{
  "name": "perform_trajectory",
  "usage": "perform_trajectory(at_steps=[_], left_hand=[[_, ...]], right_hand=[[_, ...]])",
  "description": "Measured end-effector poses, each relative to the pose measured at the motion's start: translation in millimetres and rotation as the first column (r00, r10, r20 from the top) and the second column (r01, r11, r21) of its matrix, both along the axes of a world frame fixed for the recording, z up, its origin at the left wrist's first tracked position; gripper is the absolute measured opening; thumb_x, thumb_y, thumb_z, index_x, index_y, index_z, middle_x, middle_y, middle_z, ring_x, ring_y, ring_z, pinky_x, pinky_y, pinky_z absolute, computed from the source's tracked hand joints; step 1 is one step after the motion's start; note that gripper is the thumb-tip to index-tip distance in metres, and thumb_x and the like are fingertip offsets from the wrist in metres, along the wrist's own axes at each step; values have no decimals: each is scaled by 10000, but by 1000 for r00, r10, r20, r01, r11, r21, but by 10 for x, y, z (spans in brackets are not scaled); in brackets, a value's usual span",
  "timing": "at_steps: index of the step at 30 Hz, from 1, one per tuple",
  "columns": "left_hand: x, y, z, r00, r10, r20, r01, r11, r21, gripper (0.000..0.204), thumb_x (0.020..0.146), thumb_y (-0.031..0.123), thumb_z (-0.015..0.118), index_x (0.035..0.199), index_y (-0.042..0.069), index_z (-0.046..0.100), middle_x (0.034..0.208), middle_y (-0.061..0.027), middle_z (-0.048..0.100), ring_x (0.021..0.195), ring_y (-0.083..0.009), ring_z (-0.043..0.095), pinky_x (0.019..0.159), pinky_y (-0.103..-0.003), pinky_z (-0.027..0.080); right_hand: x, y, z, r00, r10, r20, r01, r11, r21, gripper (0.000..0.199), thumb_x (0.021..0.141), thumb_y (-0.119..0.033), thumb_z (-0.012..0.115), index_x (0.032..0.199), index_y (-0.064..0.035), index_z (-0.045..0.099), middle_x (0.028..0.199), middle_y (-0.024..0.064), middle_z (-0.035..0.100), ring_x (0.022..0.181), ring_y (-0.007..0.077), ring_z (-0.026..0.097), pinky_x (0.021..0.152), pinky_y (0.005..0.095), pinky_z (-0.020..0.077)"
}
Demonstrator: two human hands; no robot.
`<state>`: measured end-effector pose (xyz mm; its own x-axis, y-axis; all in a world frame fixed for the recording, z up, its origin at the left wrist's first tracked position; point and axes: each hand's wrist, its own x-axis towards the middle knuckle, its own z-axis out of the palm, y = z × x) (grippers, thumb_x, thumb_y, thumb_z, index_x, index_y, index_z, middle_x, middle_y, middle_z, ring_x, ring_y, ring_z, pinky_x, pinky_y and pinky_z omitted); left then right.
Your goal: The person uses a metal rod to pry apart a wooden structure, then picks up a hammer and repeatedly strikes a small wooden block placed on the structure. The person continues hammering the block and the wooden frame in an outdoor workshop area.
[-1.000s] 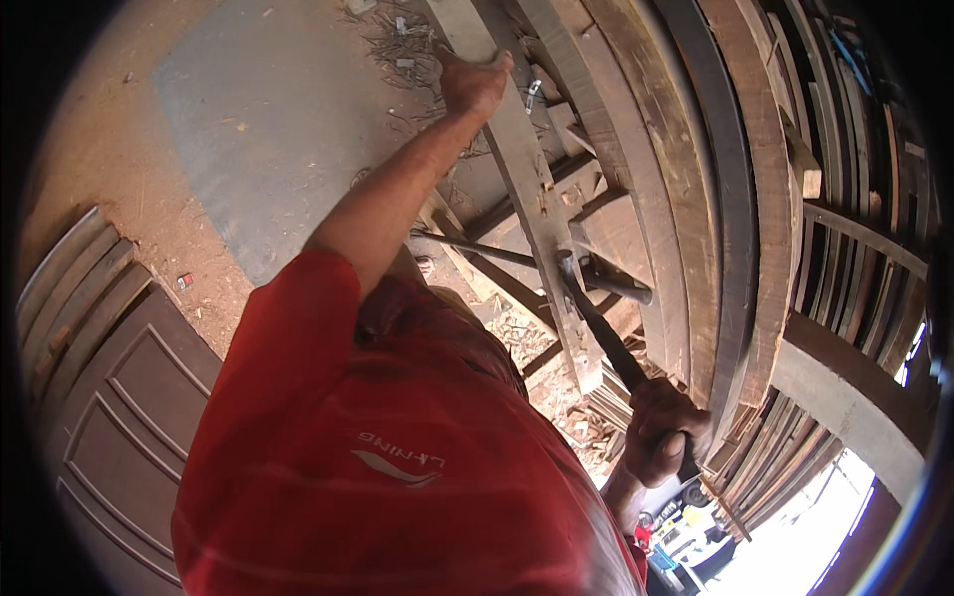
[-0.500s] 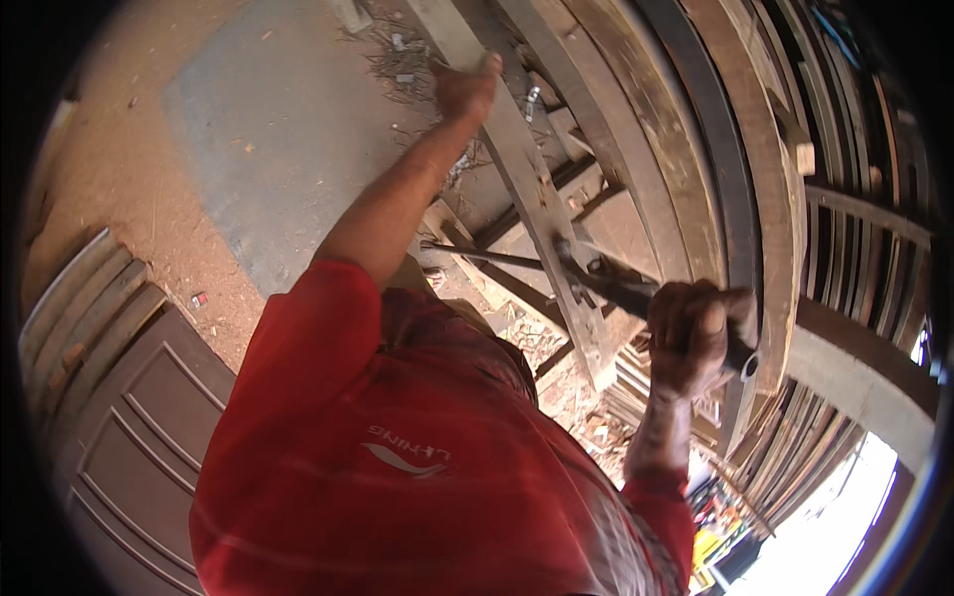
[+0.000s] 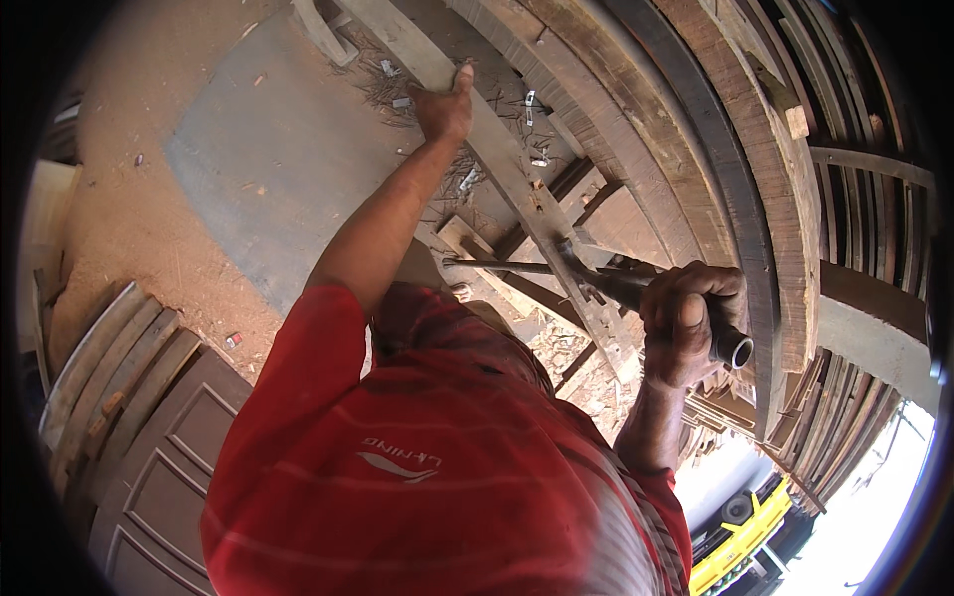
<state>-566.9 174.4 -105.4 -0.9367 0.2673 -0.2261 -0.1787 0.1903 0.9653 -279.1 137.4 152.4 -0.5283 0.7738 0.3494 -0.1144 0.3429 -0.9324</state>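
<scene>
A long weathered wooden plank [image 3: 502,149] slants from the top of the view down to the right, with holes and dark marks along its lower half. Around its upper part my left hand [image 3: 444,107] is closed, thumb along the edge. My right hand [image 3: 691,318] wraps round the pipe-like handle of a dark metal pry bar [image 3: 618,289], whose hollow end sticks out past the fist. The bar's curved head meets the plank near its lower end. A thin dark rod [image 3: 502,265] reaches left from there; whether it belongs to the bar I cannot tell.
Several thick beams [image 3: 686,179] run close along the right, with stacked boards [image 3: 874,219] behind. A brown panelled door [image 3: 189,477] and curved-looking boards [image 3: 114,368] lie at lower left. Nails and scraps [image 3: 383,94] litter the grey ground sheet [image 3: 268,149]. Something yellow [image 3: 740,536] shows at lower right.
The whole view has shifted a little, bringing more of the yellow thing into sight. Both hands keep their grips, and the bar's head stays at about the same place on the plank.
</scene>
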Motion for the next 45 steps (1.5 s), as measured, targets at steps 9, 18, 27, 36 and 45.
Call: perform_trajectory(at_steps=[9,18,27,36,45], left_hand=[[-904,91,-4,730,-538,421,615,786,-63,898,917,659,573,1421,-70,427,1253,-253,605,1139,-351,612,1006,-414,479],[-2833,770,1468,-181,-934,-308,593,146,-792,927,698,352,872,1481,133,427,1342,-159,529,1286,-336,484,1052,-460,437],[-3705,1714,1004,-539,-841,35,441,-317,-840,840,657,394,868,1366,143,495,1298,-198,572,1224,-399,546,1048,-521,421],[-2826,1885,1350,-589,-808,3,379,-280,-882,796,658,423,877,1304,93,551,1155,-213,660,1106,-426,614,959,-517,472],[-2414,1866,1204,-538,-841,61,476,-363,-801,796,657,367,889,1295,43,539,1170,-235,653,1109,-417,619,942,-493,496]], right_hand=[[-650,553,153,676,-701,-226,736,654,172,477,889,-460,737,988,-54,507,783,49,506,602,141,527,493,251,436],[-1585,919,424,112,-986,-122,980,89,178,265,922,-243,533,774,-26,565,672,79,530,573,197,507,589,323,449],[-1453,1272,449,1,-966,-258,1000,-5,23,198,908,-199,601,827,-19,594,618,46,507,502,140,488,461,257,398],[-832,1629,653,59,-953,-296,997,73,-39,185,967,-178,674,901,-24,595,576,-11,523,473,51,473,413,220,347],[-208,2008,401,71,-984,-162,994,56,91,356,926,-341,745,762,-88,556,575,-12,522,469,71,490,432,229,362]])
